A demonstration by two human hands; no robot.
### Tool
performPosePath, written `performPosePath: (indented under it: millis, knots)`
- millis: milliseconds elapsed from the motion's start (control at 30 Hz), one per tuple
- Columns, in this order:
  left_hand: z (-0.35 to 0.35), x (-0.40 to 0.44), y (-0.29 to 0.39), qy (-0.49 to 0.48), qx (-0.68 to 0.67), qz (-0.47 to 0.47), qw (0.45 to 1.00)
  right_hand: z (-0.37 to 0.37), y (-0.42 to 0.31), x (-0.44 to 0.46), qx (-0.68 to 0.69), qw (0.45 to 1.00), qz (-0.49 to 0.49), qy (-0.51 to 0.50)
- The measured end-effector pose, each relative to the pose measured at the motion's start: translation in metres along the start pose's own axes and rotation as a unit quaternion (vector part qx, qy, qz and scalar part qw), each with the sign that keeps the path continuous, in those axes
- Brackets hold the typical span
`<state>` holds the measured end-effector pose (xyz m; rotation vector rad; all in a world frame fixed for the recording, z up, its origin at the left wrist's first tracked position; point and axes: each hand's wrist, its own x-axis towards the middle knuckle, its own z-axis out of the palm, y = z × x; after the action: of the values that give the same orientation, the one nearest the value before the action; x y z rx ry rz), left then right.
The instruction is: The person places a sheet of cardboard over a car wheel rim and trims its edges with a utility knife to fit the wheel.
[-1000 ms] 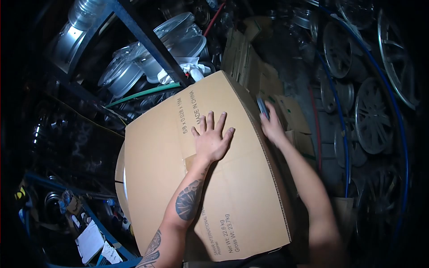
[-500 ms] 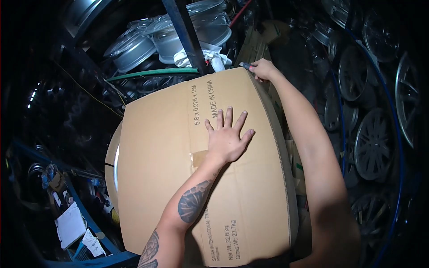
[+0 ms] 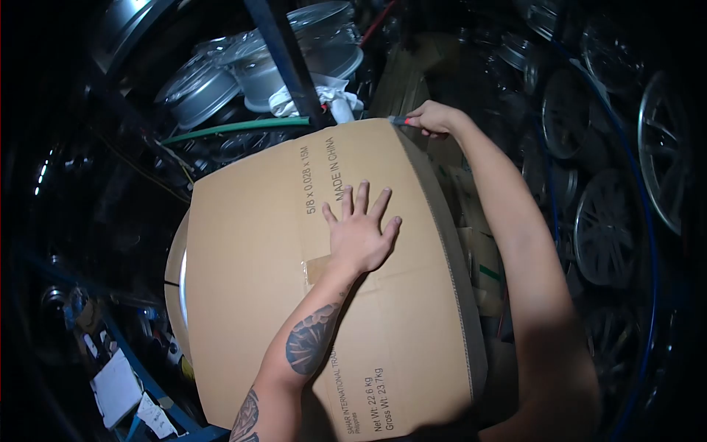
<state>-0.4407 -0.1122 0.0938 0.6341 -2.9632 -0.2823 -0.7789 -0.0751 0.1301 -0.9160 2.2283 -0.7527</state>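
A large brown cardboard box (image 3: 243, 295) with printed text fills the middle of the head view. Fingers spread, my left hand (image 3: 362, 234) lies flat on its top, just above a patch of clear tape (image 3: 317, 269). At the box's far right corner, my right hand (image 3: 436, 119) is wrapped round a box cutter (image 3: 401, 120) with a red and dark handle. The cutter's tip points left at the far edge; how deep the blade sits cannot be made out.
Plastic-wrapped wheel rims (image 3: 294, 62) lie beyond the box, behind a dark metal post (image 3: 283, 55). More rims (image 3: 605, 232) stand on the right beside a blue hose (image 3: 652, 295). White papers (image 3: 118, 387) sit at lower left. A green strip (image 3: 236, 129) runs behind the box.
The whole view has shifted, so the box and both hands appear further left. The box cutter has tilted flatter and come down against the box's far corner. My left hand stays pressed in place.
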Motion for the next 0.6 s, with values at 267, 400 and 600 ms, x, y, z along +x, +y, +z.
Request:
performPosePath:
  millis: [267,400,600]
  knots:
    - [0.008,0.006,0.005,0.003,0.033,0.012,0.999,0.022,0.014,0.002,-0.183,0.974,-0.045,0.125]
    - [0.003,-0.003,0.005,0.006,0.047,0.03,0.998,0.025,-0.01,0.003,-0.152,0.979,0.015,0.137]
    - [-0.007,-0.003,0.003,-0.014,0.046,0.016,0.999,0.02,-0.018,0.021,-0.198,0.974,0.017,0.112]
